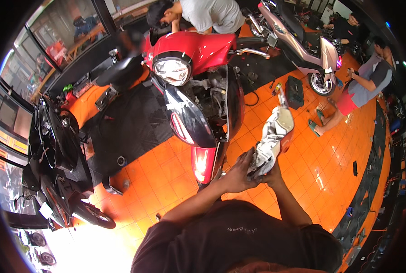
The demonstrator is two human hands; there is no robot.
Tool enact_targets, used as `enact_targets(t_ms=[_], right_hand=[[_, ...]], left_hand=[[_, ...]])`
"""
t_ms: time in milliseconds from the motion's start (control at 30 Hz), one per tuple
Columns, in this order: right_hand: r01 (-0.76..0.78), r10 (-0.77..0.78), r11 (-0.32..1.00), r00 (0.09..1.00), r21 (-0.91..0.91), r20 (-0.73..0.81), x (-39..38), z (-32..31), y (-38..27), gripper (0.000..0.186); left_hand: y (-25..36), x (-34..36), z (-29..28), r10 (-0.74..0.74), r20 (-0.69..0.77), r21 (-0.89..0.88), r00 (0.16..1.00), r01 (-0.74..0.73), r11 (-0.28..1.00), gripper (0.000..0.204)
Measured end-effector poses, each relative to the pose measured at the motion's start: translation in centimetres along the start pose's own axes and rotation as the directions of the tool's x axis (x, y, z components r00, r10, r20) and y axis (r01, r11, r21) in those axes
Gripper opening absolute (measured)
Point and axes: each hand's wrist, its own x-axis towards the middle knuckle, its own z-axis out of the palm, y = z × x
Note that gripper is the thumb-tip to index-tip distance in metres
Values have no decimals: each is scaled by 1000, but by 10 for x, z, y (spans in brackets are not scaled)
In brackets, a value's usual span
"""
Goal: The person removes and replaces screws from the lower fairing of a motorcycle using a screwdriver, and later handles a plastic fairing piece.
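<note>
Out in front of my body I hold a long lamp unit (275,129), with a pale silvery back and a red-orange side. My left hand (240,175) is closed round its lower left edge. My right hand (272,175) grips the lower right, its fingers partly hidden behind the piece. Just left of the lamp unit stands a red scooter (198,48) with its front toward me. A headlight (172,71) sits in its handlebar cover. Below that, a glossy black front panel (189,120) covers one side, while the other side shows exposed inner parts (209,98).
Dark motorcycles (59,173) line the left. A bent-over person (212,16) is behind the red scooter. At the right are a bronze scooter (298,45), a dark toolbox (295,92) and a standing person (369,77). A roll (121,160) lies on the floor at left.
</note>
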Motion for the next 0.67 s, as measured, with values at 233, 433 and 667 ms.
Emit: enact_targets(t_ms=[233, 433, 667], right_hand=[[155, -291, 884, 921, -442, -260, 52, 41, -22, 138], [78, -256, 894, 897, -441, -361, 62, 36, -17, 137], [35, -156, 970, 848, -240, -506, 68, 6, -14, 124]], left_hand=[[-65, 42, -77, 124, 271, -333, 955, -28, 943, 61], [-237, 111, -73, -12, -333, 268, 943, 106, 957, 47], [-295, 178, -19, -870, -229, -613, 437, 629, 478, 56]])
